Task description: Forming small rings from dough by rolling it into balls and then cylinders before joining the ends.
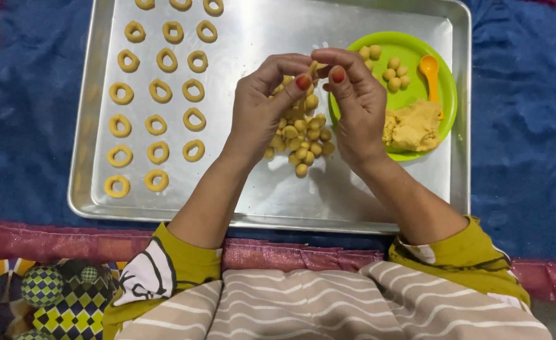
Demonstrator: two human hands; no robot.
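Both hands meet at centre frame, just above the tray: left hand [262, 110] and right hand [353, 104] pinch a thin dough strip [314, 66] between thumbs & index tips, fingertips nearly touching, other fingers curled loose, a grip that looks suited to bending the strip round. Under the hands, mid-tray, lies a heap of small dough balls [303, 138], close enough to grab w/o reaching. Left part of the metal tray [265, 201] holds dough rings [158, 91] in three neat columns w/ gaps between, none touching, prob. so they don't stick. Upper right, on the tray, a green plate [445, 79] carries a few more balls, a lump of dough [413, 126] & an orange spoon [429, 69], spoon's bowl toward the top edge. Tray sits on a blue cloth surface [523, 126] w/ a red border strip along the near side. No packages, labels or signs visible. Bottom left: a chequered patterned ball-like thing, partly cut off.
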